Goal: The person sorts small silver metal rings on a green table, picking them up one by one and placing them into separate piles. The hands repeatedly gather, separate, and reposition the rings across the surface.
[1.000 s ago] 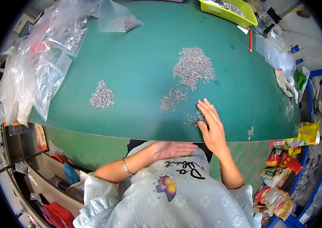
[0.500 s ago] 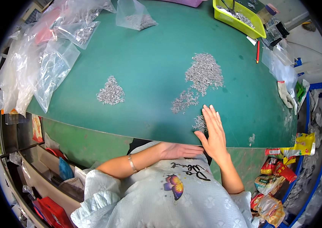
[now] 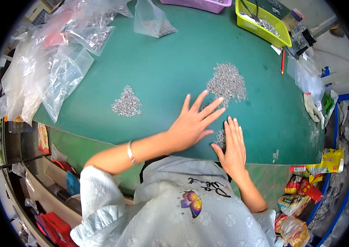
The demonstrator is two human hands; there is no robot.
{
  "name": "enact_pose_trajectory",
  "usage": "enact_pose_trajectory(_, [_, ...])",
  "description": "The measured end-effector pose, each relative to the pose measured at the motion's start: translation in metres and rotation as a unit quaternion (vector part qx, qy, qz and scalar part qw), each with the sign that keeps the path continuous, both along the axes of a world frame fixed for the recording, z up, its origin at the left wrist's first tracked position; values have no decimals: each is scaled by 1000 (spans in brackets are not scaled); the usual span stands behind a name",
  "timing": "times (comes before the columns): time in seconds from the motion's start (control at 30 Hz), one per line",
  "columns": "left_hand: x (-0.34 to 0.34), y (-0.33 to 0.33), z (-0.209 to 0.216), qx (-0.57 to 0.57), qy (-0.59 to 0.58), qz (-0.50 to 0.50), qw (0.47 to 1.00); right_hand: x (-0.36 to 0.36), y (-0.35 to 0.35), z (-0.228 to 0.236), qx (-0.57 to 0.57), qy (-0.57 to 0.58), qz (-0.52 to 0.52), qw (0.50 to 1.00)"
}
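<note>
My left hand (image 3: 193,121) reaches over the table with its fingers spread, above the near edge of the larger pile of small silvery metal pieces (image 3: 226,81). It covers most of a smaller cluster there. My right hand (image 3: 233,146) lies flat near the table's front edge, thumb apart from the fingers. Beside its thumb and palm sits a little heap of the same metal pieces (image 3: 220,139). Farther left is a separate cone-shaped pile of metal pieces (image 3: 127,102), which neither hand touches. The pieces are too small to name exactly.
Clear plastic bags (image 3: 65,78) crowd the green table (image 3: 166,66) at the left; a bag of metal pieces (image 3: 156,22) stands at the back. A yellow-green basket (image 3: 265,26) holds more pieces and a dark-handled tool. A red pencil (image 3: 282,61) and a glove (image 3: 311,107) lie right.
My left hand has risen from the table's front edge, moved up over the metal pieces and spread its fingers. My right hand stays beside the little heap. The whole view has shifted slightly.
</note>
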State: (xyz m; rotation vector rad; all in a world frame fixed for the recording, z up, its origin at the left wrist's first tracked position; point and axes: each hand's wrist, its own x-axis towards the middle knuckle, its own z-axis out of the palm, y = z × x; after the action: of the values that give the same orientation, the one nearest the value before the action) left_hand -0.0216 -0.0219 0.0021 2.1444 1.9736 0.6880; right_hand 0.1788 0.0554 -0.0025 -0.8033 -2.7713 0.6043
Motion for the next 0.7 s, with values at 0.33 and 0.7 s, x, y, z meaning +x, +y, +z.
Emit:
enact_pose_trajectory(0.33, [-20,101,-37,91,73,-37,993,-3,-2,-4,15,0,-41,999])
enact_pose_trajectory(0.7, [-46,66,13,84,-279,175,940,-25,-5,2,13,-36,41,998])
